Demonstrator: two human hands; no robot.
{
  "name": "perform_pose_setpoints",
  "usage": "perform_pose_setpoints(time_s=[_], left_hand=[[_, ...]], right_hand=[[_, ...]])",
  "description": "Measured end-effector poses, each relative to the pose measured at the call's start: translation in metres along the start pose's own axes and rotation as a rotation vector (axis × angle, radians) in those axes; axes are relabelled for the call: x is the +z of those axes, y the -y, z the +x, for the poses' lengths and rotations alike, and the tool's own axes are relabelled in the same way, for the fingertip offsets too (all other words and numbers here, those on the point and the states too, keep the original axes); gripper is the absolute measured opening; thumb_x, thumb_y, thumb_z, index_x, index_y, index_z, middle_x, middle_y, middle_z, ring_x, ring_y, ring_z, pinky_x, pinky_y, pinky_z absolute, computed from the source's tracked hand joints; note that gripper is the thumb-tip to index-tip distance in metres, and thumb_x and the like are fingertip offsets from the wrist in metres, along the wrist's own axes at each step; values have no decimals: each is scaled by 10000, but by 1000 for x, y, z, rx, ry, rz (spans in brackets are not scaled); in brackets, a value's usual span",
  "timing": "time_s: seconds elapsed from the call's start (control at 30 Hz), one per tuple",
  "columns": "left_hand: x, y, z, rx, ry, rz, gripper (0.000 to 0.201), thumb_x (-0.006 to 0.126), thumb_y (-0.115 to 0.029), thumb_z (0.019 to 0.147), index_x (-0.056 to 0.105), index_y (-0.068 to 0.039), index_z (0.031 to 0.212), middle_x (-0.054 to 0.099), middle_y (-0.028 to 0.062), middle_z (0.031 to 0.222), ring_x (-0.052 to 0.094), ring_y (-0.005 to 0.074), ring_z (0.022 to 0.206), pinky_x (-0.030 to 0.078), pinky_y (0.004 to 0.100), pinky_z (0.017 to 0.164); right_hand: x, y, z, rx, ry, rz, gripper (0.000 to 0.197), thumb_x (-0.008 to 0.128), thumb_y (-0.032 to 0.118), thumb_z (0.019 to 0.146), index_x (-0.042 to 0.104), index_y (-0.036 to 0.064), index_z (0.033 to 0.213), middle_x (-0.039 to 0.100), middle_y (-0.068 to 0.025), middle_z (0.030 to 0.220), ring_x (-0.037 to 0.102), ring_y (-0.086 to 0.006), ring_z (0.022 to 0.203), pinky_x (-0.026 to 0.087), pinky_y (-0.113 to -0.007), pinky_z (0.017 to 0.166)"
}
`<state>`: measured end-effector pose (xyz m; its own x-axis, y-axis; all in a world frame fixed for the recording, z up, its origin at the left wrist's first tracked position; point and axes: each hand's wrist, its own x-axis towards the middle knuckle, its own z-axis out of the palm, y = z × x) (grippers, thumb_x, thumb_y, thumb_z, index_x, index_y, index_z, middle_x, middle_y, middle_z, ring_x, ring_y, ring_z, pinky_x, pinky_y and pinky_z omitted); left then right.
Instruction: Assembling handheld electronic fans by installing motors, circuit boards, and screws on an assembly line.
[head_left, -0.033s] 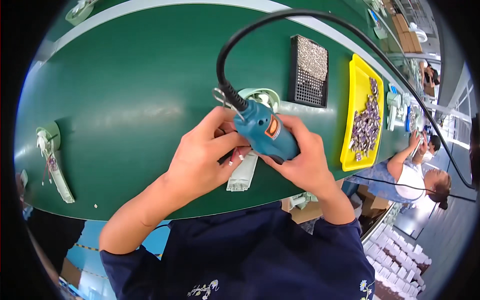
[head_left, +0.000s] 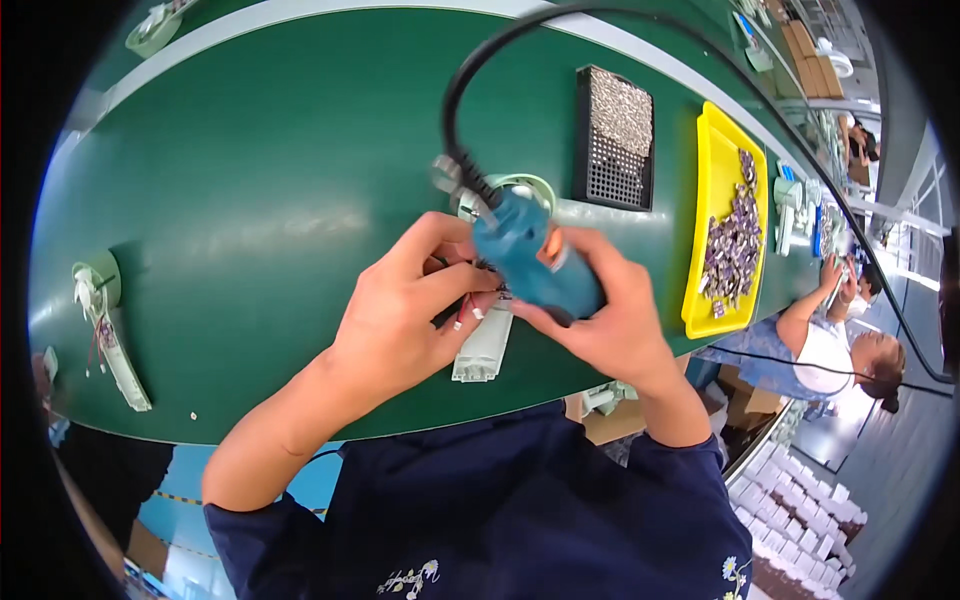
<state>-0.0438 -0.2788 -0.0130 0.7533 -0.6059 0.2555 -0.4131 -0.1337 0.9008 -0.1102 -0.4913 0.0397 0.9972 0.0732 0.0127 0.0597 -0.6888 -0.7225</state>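
My right hand (head_left: pixel 625 315) is wrapped round a teal electric screwdriver (head_left: pixel 535 260), blurred by motion. Its black cord and metal hanging loop are at the far end. Under the tool lies a pale green plastic assembly, with a round cup (head_left: pixel 530 188) at its far end and a long white handle (head_left: pixel 483 350) nearer me. My left hand (head_left: pixel 405 300) pinches around the middle of this handle assembly. Thin wires with small white connectors (head_left: pixel 468 318) stick out below its fingers. The screwdriver's tip and the part under it are hidden by the tool and fingers.
A black perforated tray (head_left: pixel 615 140) full of small metal screws stands back right, beside a yellow bin (head_left: pixel 705 230) of small purple-and-silver parts. Another similar assembly (head_left: pixel 115 350) lies at left on the green table (head_left: pixel 250 200). A co-worker (head_left: pixel 820 350) sits at right. The cord (head_left: pixel 690 35) arches overhead.
The screwdriver has tilted and shifted slightly right in my right hand, and its hanging loop has swung. My left hand and the handle assembly have hardly moved.
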Motion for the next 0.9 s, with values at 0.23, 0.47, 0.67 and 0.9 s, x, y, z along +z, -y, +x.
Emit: perform_pose_setpoints(time_s=[0.23, 0.47, 0.67, 0.9], left_hand=[[1, -5, 2, -36, -22, -15, 157, 804, 76, 799, 740, 5, 924, 555, 106, 1091, 702, 213, 827, 584, 321, 715], [2, -10, -6, -123, -35, 21, 193, 832, 70, 777, 765, -12, 939, 586, 91, 1028, 687, 175, 758, 545, 296, 645], [12, -9, -8, -133, -91, 34, 188, 833, 58, 789, 770, -12, 952, 610, 69, 906, 632, 167, 721, 504, 284, 607], [12, 1, -16, -110, -112, 24, 184, 828, 56, 797, 765, -4, 959, 623, 69, 879, 616, 165, 711, 499, 282, 600]], right_hand=[[-51, 9, 1, -448, -421, 1074, 788, 577, 693, 967, 432, 59, 1411, 597, -78, 948, 588, -176, 662, 508, -327, 581], [-44, -38, 72, -483, -955, 729, 773, 438, 784, 967, 419, 122, 1366, 583, -47, 849, 516, -164, 506, 450, -342, 469], [-41, -53, 82, -411, -941, 638, 786, 405, 784, 975, 394, 86, 1335, 558, -61, 828, 517, -161, 489, 455, -331, 455], [-27, -56, 81, -400, -950, 623, 772, 415, 772, 984, 392, 80, 1326, 554, -60, 825, 528, -158, 492, 459, -325, 453]])
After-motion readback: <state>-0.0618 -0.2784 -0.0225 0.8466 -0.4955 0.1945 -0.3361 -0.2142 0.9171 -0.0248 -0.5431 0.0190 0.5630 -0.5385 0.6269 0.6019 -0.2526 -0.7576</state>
